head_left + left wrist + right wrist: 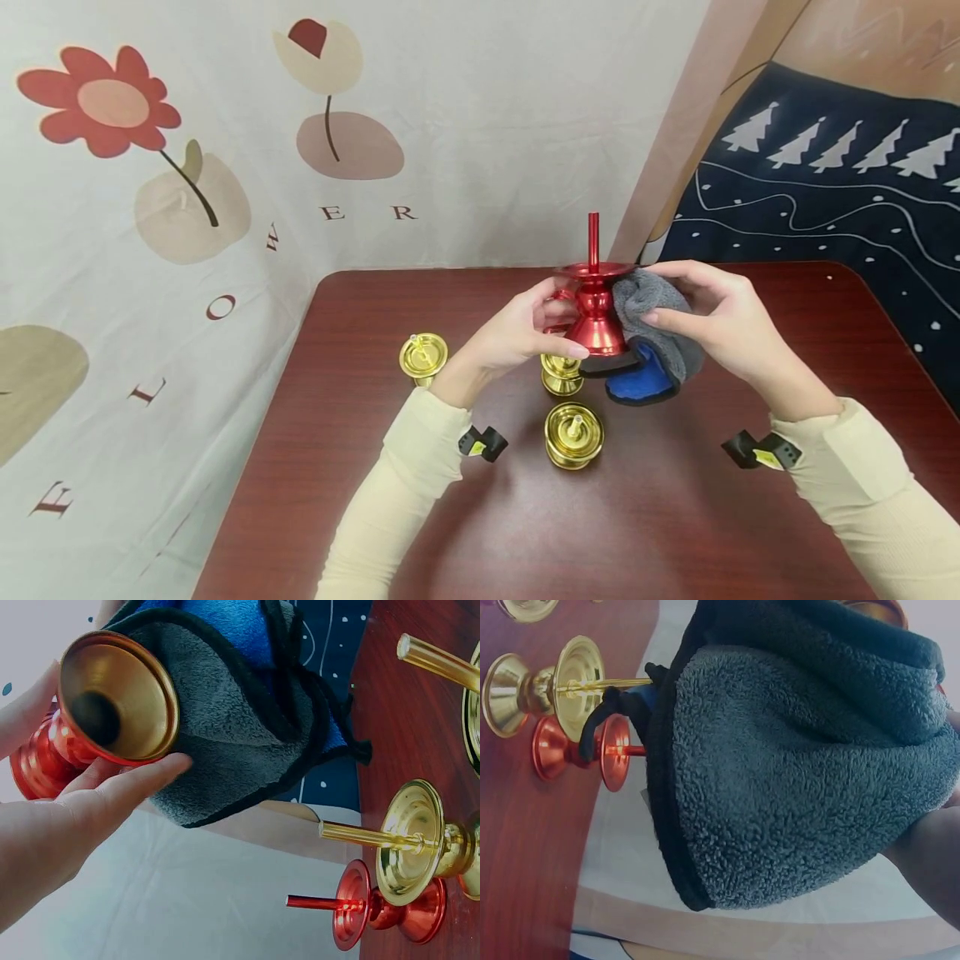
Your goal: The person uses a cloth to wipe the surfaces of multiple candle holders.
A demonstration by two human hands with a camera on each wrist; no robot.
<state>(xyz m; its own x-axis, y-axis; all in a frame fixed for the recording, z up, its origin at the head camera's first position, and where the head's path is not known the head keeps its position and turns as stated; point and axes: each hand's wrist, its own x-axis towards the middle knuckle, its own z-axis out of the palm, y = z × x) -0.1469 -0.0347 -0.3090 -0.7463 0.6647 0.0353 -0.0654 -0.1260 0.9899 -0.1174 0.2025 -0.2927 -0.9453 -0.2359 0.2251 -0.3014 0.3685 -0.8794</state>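
Observation:
Above the table, my left hand [506, 337] grips a shiny red metal candle holder [597, 312], upright with its thin tube pointing up. Its fingers are at the handle side and the thumb lies near the flared base. In the left wrist view the base's hollow gold underside [131, 690] faces the camera. My right hand [727, 321] pinches a folded grey towel [652, 304] with a blue reverse and black edging, pressed against the right side of the holder's stem and dish. In the right wrist view the towel [780, 780] hides most of the holder and the fingers.
On the dark red wooden table [360, 467] stand gold candle holders, one at left [423, 358], one behind the held holder [562, 382], and one nearer [573, 437]. Another red candle holder [352, 907] stands there, hidden in the head view. Printed cloth [487, 125] hangs behind.

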